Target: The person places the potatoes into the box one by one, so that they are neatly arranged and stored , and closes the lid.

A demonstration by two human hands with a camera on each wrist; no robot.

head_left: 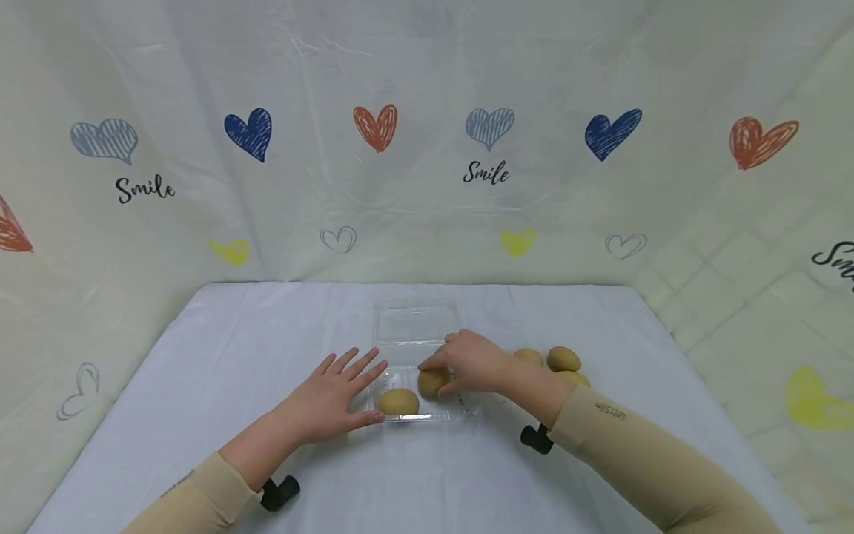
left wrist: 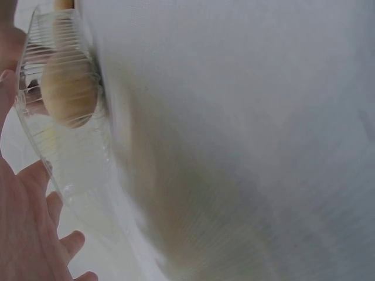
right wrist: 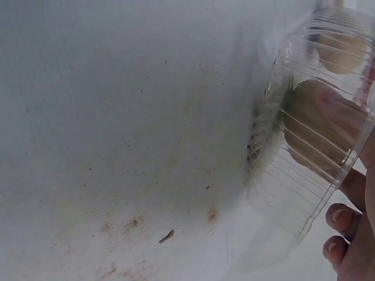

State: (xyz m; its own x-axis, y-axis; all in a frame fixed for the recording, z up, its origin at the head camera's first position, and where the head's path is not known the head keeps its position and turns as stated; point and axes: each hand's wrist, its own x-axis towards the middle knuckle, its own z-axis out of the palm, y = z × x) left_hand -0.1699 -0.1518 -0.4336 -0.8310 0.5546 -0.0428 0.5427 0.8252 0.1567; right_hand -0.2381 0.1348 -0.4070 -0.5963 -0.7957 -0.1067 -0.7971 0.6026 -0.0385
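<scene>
A clear plastic clamshell container (head_left: 415,419) lies on the table with its lid folded back, away from the person. One tan potato (head_left: 399,402) sits in its left part. My right hand (head_left: 470,362) reaches into the right part and grips a browner potato (head_left: 434,382) between thumb and fingers. Through the ribbed wall, the right wrist view shows the thumb against this potato (right wrist: 310,126). Spread fingers of my left hand (head_left: 327,404) rest along the container's left edge, the thumb at its front corner. The left wrist view shows the fingertips right at the rim.
Several more potatoes (head_left: 563,359) lie on the table to the right, partly behind the right forearm. A white cloth (head_left: 220,371) covers the table. Brown specks and a small twig-like bit (right wrist: 167,236) lie on it. Behind stands a curtain (head_left: 427,200) printed with hearts.
</scene>
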